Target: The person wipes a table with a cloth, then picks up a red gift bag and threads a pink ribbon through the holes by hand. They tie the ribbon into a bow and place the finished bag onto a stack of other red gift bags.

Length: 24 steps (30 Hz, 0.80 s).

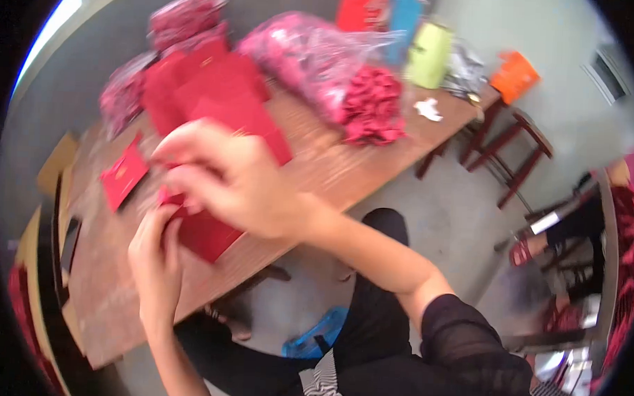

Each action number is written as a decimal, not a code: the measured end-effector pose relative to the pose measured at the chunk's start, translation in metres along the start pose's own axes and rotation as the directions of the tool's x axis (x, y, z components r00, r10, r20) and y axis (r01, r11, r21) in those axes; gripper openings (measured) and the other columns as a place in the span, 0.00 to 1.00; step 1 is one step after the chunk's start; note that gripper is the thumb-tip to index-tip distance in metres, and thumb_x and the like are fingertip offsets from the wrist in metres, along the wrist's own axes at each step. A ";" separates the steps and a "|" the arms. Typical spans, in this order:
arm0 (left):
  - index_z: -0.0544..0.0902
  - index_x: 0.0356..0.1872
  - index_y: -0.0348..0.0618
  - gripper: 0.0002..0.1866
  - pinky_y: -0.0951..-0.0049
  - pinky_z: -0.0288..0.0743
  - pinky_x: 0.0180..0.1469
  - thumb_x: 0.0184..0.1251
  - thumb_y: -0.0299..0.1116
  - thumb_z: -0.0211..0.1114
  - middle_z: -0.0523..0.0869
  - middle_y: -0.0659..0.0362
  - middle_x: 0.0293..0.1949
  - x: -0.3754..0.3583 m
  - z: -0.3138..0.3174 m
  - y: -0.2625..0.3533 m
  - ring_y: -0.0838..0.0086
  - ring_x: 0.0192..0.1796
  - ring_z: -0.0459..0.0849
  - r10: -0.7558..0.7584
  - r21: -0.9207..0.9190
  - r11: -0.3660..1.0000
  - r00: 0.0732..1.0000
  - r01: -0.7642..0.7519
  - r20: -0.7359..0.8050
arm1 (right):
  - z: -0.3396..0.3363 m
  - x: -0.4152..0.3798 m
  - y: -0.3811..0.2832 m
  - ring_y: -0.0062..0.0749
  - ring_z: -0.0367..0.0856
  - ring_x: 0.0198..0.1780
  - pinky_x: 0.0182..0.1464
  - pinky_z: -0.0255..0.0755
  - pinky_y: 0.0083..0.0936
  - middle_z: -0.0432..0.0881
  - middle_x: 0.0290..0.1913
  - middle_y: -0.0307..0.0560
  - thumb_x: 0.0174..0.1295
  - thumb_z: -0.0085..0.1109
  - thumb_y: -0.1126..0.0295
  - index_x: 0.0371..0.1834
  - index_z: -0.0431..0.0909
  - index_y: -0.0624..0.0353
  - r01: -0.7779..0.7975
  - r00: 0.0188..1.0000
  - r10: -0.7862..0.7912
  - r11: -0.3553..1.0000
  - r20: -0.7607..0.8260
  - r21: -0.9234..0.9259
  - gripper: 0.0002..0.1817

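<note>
A flat red pouch-like piece [209, 237] hangs over the near part of the wooden table, below my hands. My left hand [154, 252] pinches its upper edge between thumb and fingers. Just above, my right hand [237, 178] is closed with its fingers curled towards the thumb; motion blurs it, and what sits in the fingertips is hidden. Left of my hands lies a smaller red piece [124, 174] with a small gold mark. Behind my right hand, larger red flat pieces [226, 90] are stacked on the table.
The wooden table [118, 282] bears clear plastic bags of pink-red bundles [294, 50] and a heap of red ribbon-like loops [372, 106]. A lime-green bag [429, 55] and an orange bag [515, 76] stand at the far end. A wooden stool [517, 152] is beyond.
</note>
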State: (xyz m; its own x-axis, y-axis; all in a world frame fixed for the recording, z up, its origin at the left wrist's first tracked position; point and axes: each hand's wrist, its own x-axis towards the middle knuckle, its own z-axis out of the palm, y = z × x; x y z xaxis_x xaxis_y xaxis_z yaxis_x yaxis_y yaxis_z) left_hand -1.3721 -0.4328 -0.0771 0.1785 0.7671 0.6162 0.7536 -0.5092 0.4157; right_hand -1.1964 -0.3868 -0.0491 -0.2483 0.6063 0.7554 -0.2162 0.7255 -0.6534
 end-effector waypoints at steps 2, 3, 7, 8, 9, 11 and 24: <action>0.79 0.38 0.33 0.06 0.67 0.74 0.39 0.60 0.20 0.59 0.81 0.47 0.31 0.003 -0.001 -0.011 0.59 0.34 0.81 0.000 -0.089 0.996 1.000 -0.002 -0.024 | 0.002 -0.015 0.003 0.17 0.77 0.27 0.29 0.72 0.15 0.80 0.31 0.42 0.65 0.53 0.76 0.44 0.74 0.66 -0.314 0.948 0.317 0.941 -0.003 0.121 0.07; 0.79 0.38 0.33 0.06 0.70 0.73 0.35 0.61 0.20 0.60 0.81 0.50 0.30 0.004 -0.002 -0.017 0.65 0.31 0.80 -0.073 -0.169 0.983 0.997 0.076 0.023 | 0.000 -0.021 0.007 0.16 0.76 0.26 0.28 0.71 0.13 0.80 0.29 0.41 0.65 0.54 0.75 0.42 0.76 0.66 -0.383 0.923 0.384 0.923 0.038 -0.023 0.06; 0.81 0.39 0.32 0.06 0.83 0.65 0.22 0.65 0.23 0.59 0.79 0.65 0.25 0.009 -0.006 -0.022 0.87 0.22 0.72 -0.336 -0.509 0.755 0.910 0.414 0.242 | 0.016 -0.041 0.028 0.21 0.81 0.27 0.28 0.72 0.20 0.83 0.26 0.46 0.61 0.59 0.74 0.34 0.77 0.66 -0.446 0.895 0.442 0.893 -0.061 -0.058 0.05; 0.81 0.39 0.32 0.06 0.83 0.65 0.22 0.65 0.23 0.59 0.79 0.65 0.25 0.009 -0.008 -0.022 0.87 0.22 0.72 -0.359 -0.502 0.751 0.903 0.429 0.236 | 0.019 -0.043 0.030 0.22 0.82 0.28 0.29 0.73 0.21 0.83 0.27 0.47 0.61 0.59 0.74 0.34 0.77 0.66 -0.399 0.916 0.392 0.911 -0.086 -0.099 0.05; 0.81 0.39 0.32 0.06 0.83 0.65 0.22 0.65 0.23 0.59 0.78 0.65 0.25 0.009 -0.009 -0.022 0.86 0.22 0.72 -0.354 -0.516 0.731 0.894 0.447 0.273 | 0.020 -0.044 0.029 0.24 0.83 0.30 0.32 0.74 0.22 0.83 0.27 0.50 0.60 0.60 0.74 0.34 0.77 0.67 -0.412 0.911 0.403 0.896 -0.087 -0.168 0.06; 0.81 0.41 0.32 0.07 0.83 0.64 0.22 0.66 0.24 0.57 0.78 0.65 0.25 0.008 -0.010 -0.022 0.86 0.21 0.71 -0.343 -0.539 0.701 0.883 0.468 0.320 | 0.024 -0.046 0.031 0.25 0.83 0.30 0.32 0.74 0.22 0.83 0.27 0.50 0.59 0.61 0.75 0.33 0.77 0.67 -0.390 0.921 0.380 0.901 -0.090 -0.191 0.06; 0.80 0.43 0.31 0.09 0.83 0.65 0.23 0.68 0.25 0.55 0.78 0.66 0.25 0.001 -0.007 -0.025 0.88 0.21 0.69 -0.326 -0.590 0.647 0.875 0.482 0.358 | 0.031 -0.049 0.032 0.29 0.82 0.24 0.28 0.73 0.25 0.81 0.23 0.50 0.55 0.63 0.74 0.29 0.74 0.64 -0.297 0.955 0.278 0.894 -0.104 -0.335 0.07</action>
State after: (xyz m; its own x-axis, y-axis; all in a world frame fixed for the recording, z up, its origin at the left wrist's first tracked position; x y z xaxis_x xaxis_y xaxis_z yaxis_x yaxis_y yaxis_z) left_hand -1.3953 -0.4216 -0.0824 0.1366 0.9769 0.1645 0.2006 -0.1899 0.9611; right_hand -1.2205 -0.4037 -0.1086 -0.1991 0.8146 0.5448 0.1963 0.5778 -0.7923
